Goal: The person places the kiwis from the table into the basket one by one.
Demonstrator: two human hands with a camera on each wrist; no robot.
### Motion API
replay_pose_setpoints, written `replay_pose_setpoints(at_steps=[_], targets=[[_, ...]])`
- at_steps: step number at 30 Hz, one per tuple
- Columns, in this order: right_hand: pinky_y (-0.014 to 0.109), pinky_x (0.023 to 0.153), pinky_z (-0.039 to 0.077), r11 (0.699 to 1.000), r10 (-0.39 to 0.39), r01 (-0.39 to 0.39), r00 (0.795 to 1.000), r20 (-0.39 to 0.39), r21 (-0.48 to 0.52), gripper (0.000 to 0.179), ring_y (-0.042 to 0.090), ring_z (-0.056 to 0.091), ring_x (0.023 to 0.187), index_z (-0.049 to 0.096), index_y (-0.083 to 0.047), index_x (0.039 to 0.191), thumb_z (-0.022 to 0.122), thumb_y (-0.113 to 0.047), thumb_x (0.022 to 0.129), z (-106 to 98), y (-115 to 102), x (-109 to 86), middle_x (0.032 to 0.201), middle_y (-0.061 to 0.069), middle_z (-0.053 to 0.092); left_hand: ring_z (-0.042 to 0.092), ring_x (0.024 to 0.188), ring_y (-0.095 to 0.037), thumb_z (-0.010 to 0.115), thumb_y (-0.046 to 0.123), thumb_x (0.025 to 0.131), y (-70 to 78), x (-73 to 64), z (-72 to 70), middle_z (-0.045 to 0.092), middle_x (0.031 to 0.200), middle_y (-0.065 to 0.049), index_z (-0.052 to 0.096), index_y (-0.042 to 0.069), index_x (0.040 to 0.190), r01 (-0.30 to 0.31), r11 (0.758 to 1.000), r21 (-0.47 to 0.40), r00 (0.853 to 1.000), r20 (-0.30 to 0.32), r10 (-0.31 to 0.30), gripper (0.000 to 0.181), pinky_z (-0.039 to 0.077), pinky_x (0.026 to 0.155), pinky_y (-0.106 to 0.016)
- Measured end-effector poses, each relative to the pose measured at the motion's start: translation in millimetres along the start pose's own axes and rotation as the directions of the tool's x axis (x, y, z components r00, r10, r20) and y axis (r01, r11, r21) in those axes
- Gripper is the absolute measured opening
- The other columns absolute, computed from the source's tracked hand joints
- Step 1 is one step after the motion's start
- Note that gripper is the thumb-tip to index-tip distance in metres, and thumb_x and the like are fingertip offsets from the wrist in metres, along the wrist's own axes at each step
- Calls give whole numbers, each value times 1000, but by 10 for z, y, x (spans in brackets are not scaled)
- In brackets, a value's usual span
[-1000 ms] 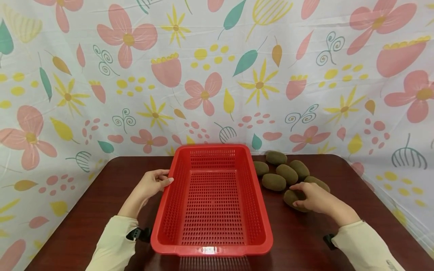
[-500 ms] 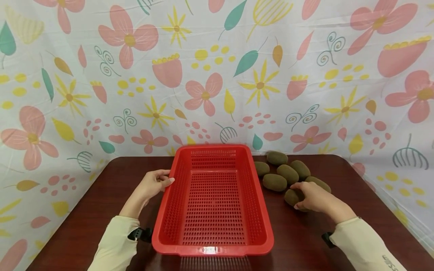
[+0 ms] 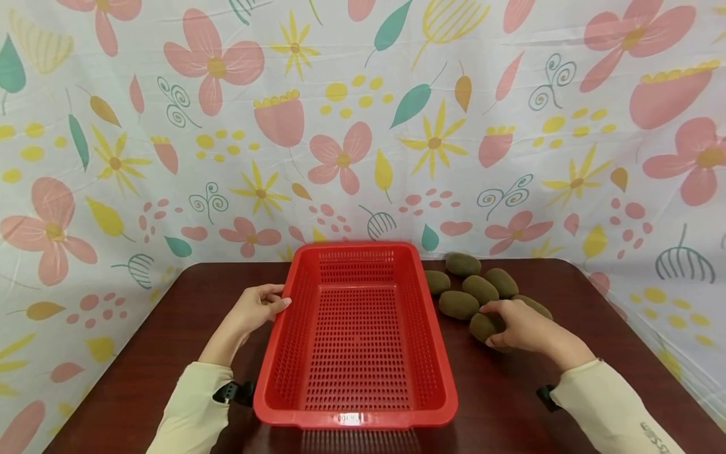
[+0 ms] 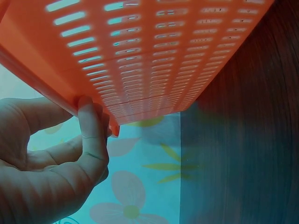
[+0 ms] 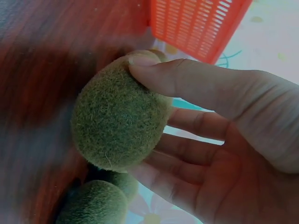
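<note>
A red plastic basket [image 3: 354, 419] with slotted walls stands in the middle of the table. At its left rim is my left hand [image 3: 255, 309], which pinches the rim between thumb and fingers, as the left wrist view shows. My right hand [image 3: 524, 325] grips a fuzzy brown kiwi [image 5: 119, 116], thumb on one side and fingers round the other. Several more kiwis [image 3: 458, 305] lie in a loose group just beyond that hand, right of the basket. One of them [image 3: 532, 306] is partly hidden behind the right hand.
The dark wooden table [image 3: 505, 403] has its far edge against a floral cloth [image 3: 363, 126] that hangs as a backdrop. One kiwi [image 3: 437, 282] lies right beside the basket's right wall. The basket's slotted floor [image 3: 357, 347] is bare.
My right hand has shifted slightly left with the kiwi in its grip. My left hand and the basket stay where they were.
</note>
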State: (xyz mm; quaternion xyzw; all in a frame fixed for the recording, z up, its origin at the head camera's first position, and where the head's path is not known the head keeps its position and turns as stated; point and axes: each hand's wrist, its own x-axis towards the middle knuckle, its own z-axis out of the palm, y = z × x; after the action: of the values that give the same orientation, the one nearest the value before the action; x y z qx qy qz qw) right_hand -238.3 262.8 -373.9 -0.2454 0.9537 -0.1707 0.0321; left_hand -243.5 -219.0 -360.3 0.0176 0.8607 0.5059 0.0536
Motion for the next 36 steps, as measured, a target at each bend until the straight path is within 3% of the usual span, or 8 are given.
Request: replay_pose_setpoints(at_steps=[4,11,15,18,21,32,36], targets=[[28,63,45,1000,-9,9,1000,-2,7,57,9,52,70,63,6,117,84,-23,73,-50,-31,28,83,-2,67,61,79,-19,59,15,97,3,1,-9,60,100,-15,47,-6,138,-7,1000,-7,1000,-1,7,47,54,74,-36],[24,58,41,997,-32,33,999,-13,73,56,7,48,64,65,3,117,84,-27,73,-154,-107,37,83,-4,66,60,79,-19,58,14,97,6,3,-16,59,100,-14,45,-6,138,-2,1000,-16,1000,11,3,48,54,74,-35],[25,62,46,992,-55,57,998,-23,109,56,9,54,73,65,3,118,83,-27,75,-213,-143,48,93,2,69,61,79,-19,58,15,97,5,4,-13,59,100,-14,46,-6,138,1,1000,-17,1000,10,-1,47,54,74,-35],[33,70,53,992,-73,77,996,-40,103,57,18,63,88,66,3,117,83,-31,75,-259,-171,56,107,10,69,61,79,-19,59,15,97,1,1,-8,60,99,-15,46,-6,138,2,1000,-17,1000,8,-2,48,54,74,-36],[40,74,55,991,-72,77,996,-45,107,58,26,65,96,66,2,118,82,-33,76,-312,-206,60,111,13,68,62,78,-20,59,15,97,1,-6,-5,60,99,-15,47,-6,138,-3,1000,-21,1000,6,3,47,55,74,-37],[41,76,54,991,-54,61,997,-60,121,58,25,66,93,64,4,119,80,-35,79,-568,-360,116,105,9,69,61,80,-19,60,16,96,-26,6,-1,60,99,-15,50,-4,137,-9,999,-34,1000,1,9,46,54,73,-36],[42,79,54,988,-59,66,997,-50,138,60,28,66,97,62,4,122,78,-36,80,-652,-454,168,110,11,68,61,79,-19,59,16,97,-40,14,-3,60,99,-15,50,-3,137,-3,999,-36,1000,-2,3,45,54,74,-36]])
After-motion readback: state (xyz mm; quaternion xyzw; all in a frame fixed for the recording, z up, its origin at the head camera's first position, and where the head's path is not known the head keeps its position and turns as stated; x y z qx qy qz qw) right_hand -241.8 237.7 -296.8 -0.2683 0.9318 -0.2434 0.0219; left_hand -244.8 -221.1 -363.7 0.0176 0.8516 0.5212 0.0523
